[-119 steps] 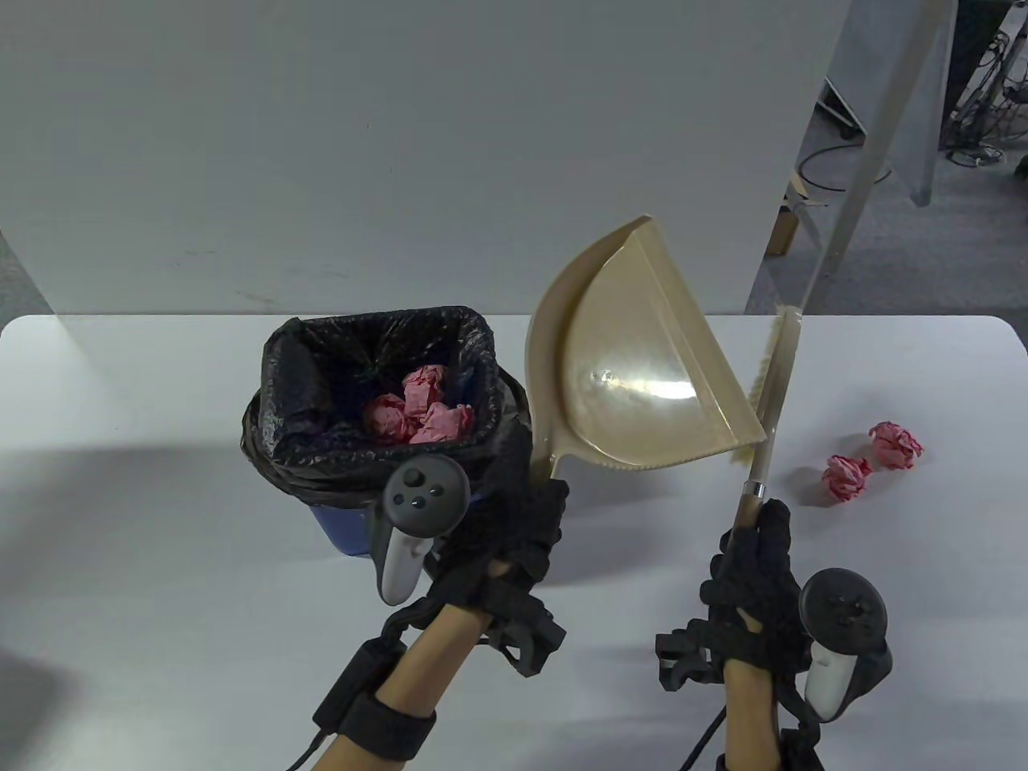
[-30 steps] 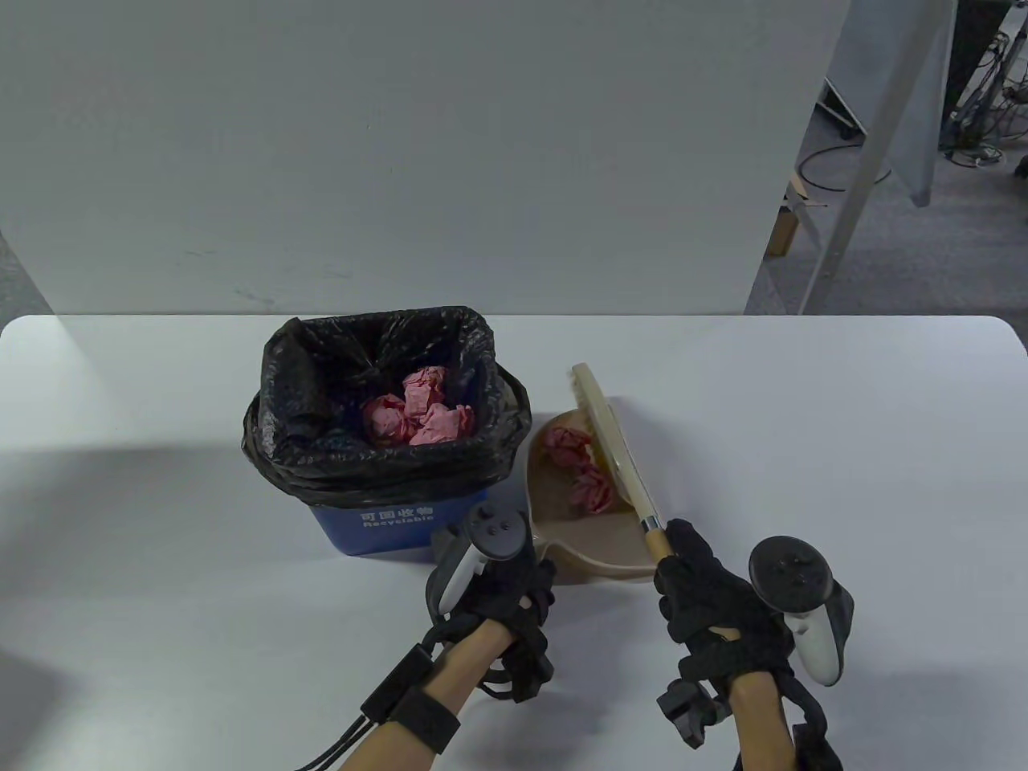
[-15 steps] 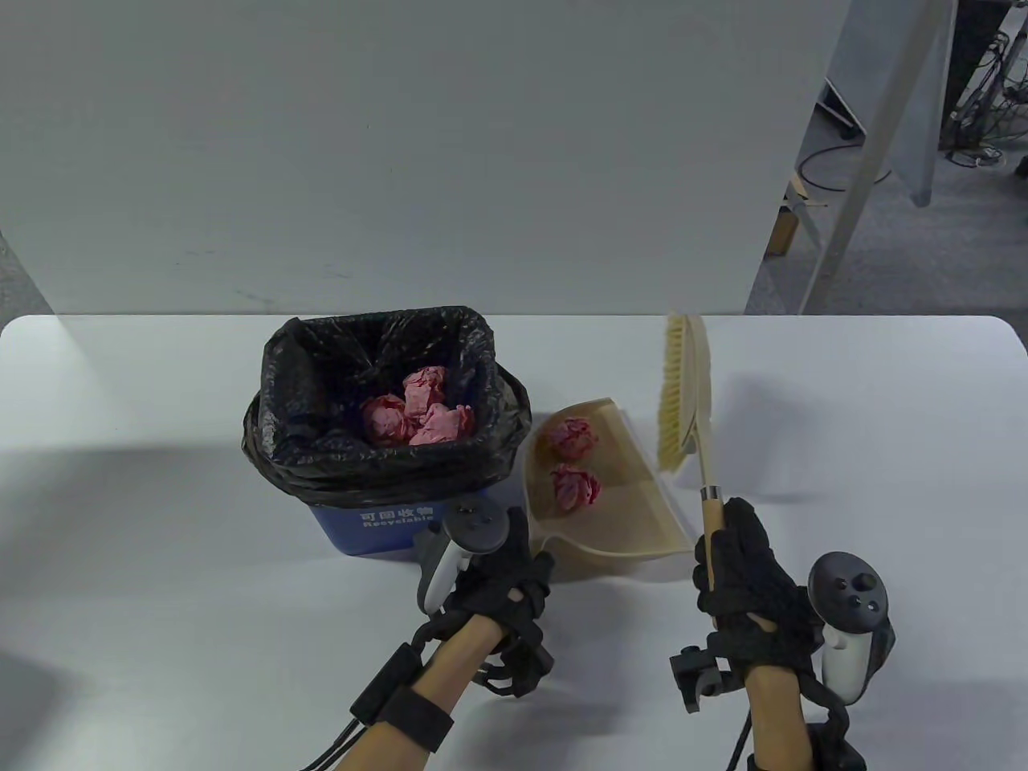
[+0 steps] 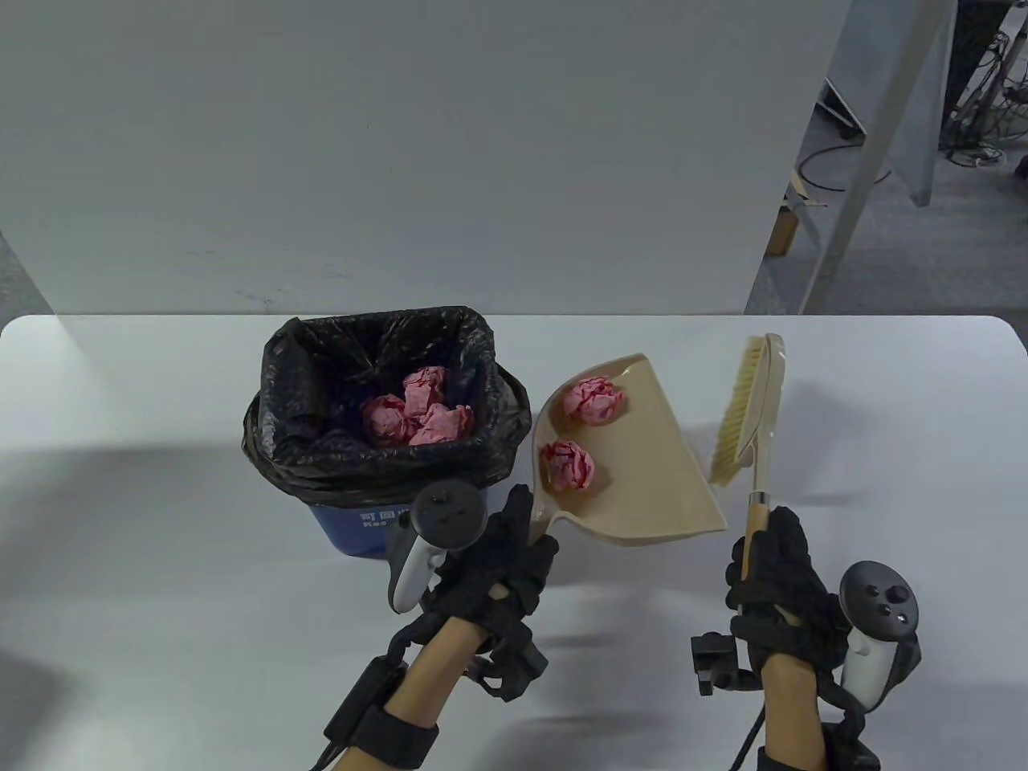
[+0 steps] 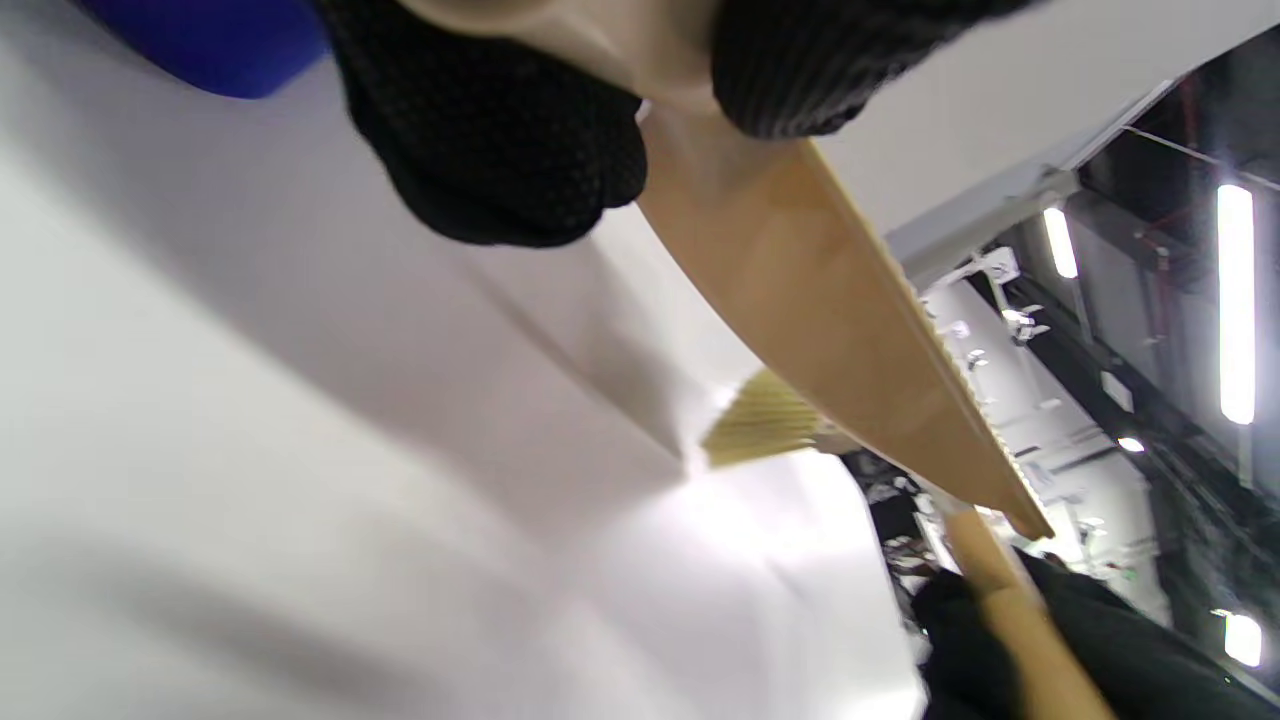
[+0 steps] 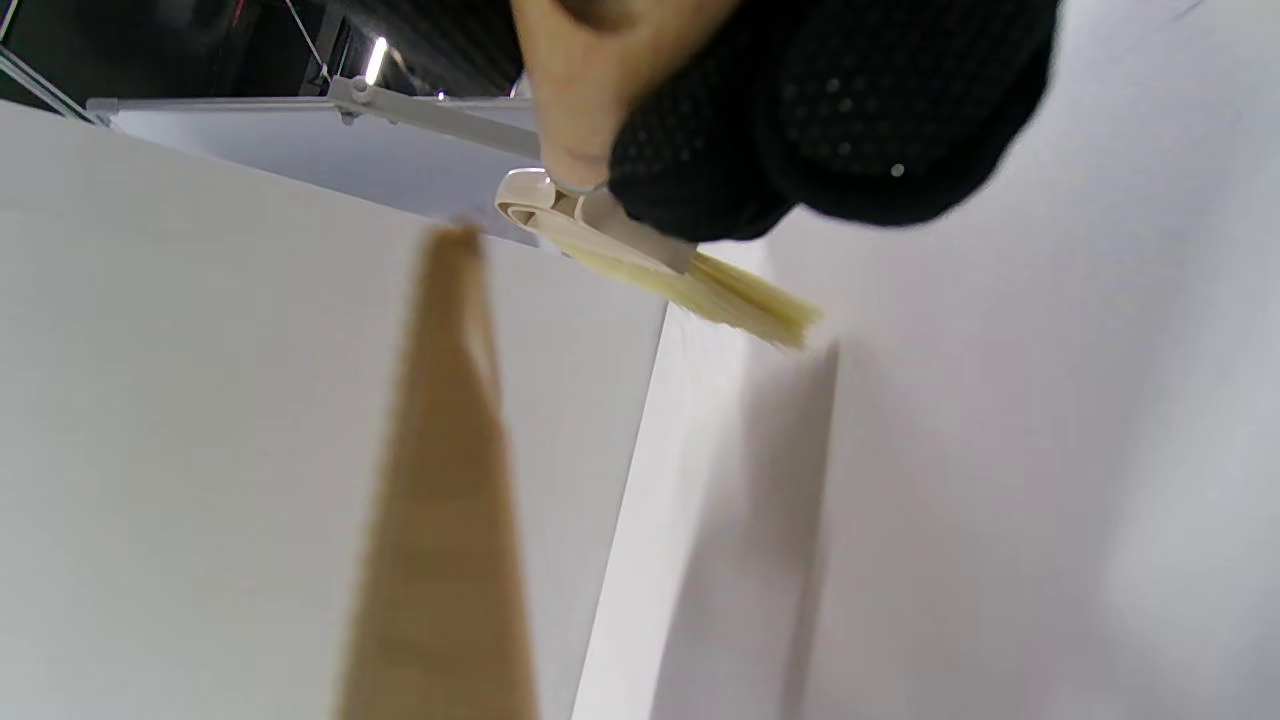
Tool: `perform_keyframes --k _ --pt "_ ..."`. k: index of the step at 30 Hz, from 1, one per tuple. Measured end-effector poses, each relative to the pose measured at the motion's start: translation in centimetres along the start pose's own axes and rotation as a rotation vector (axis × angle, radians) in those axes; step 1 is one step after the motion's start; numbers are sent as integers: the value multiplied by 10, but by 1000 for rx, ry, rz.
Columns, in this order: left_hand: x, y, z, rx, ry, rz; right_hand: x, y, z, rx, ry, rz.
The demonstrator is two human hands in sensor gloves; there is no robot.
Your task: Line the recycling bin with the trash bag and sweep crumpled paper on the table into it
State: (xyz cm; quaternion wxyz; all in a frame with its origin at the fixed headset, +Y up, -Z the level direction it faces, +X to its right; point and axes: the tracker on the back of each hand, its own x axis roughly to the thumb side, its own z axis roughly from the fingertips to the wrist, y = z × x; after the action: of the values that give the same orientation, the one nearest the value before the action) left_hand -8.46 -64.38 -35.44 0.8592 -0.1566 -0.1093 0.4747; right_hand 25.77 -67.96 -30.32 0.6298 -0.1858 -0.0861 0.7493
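Broadly, the white tabletop [image 4: 161, 514] is carrying everything, with a grey partition panel [image 4: 401, 152] standing along its far edge. Toward the left of centre the blue recycling bin [image 4: 353, 526] is sitting lined with the black trash bag [image 4: 297, 385], whose rim is folding down over the bin's edges; three pink crumpled paper balls [image 4: 418, 414] are lying inside it. Just to the bin's right, the beige dustpan [image 4: 642, 474] is hanging raised off the tabletop, casting a shadow below, and it is holding two more pink paper balls, one [image 4: 594, 400] near its far edge and one [image 4: 569, 464] closer to the handle. The left hand [image 4: 494, 566] is gripping the dustpan's handle, its fingers [image 5: 500, 150] curling round it in the left wrist view. Right of the dustpan and apart from it, the hand brush [image 4: 747, 414] is pointing away from the person with its pale bristles facing left. The right hand [image 4: 775, 582] is holding the brush by its wooden handle, fingers [image 6: 830, 110] wrapping tightly round it. A tracker is sitting on the back of each hand.
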Motion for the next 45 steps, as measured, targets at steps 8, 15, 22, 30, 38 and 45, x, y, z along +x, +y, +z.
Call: perform_keyframes --k 8,15,22,30,38,45 --pt "42 21 24 -105 -103 155 0 -1 0 -6 4 -15" --pt "76 77 59 50 -176 73 -2 5 -1 17 21 12" --pt "59 146 91 347 -75 -108 -3 7 -2 23 13 20" --pt "26 189 112 553 46 -266 -2 9 -1 38 8 28" --pt "17 191 113 702 100 -617 -3 10 0 36 9 41" --pt "18 182 122 920 50 -860 -3 10 -1 39 1 65"
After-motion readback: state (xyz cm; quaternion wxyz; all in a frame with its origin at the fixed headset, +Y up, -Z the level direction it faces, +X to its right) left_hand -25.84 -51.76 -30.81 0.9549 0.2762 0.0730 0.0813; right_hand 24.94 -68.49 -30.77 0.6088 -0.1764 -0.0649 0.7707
